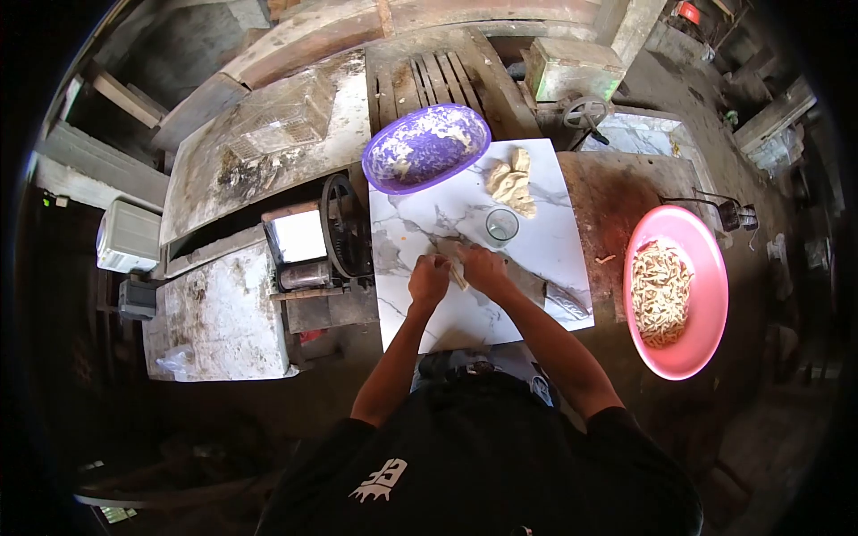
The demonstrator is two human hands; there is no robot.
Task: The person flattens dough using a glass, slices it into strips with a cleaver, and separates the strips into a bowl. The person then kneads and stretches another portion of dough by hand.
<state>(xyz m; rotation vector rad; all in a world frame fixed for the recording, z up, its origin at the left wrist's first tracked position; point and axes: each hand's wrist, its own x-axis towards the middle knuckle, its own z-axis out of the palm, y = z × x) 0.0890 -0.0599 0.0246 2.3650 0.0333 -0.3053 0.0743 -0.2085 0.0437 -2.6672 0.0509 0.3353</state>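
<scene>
Both hands are close together over the marble-patterned board (411,323). My left hand (430,279) has its fingers closed, and what they hold is too small to make out. Beside it, my right hand (483,270) is also closed, next to a small pale strip (458,275) that lies between the hands. A clear glass (501,226) stands just beyond my right hand. Farther back on the board rests a lump of pale dough (511,186). The purple basin (427,148), smeared with pale residue, sits at the board's back left edge.
A pink basin (712,308) with many pale pieces stands at the right. Left of the board is a machine with a black wheel (340,228). A wire rack (284,122) lies on the stained table farther left. A handwheel (585,113) is at the back right.
</scene>
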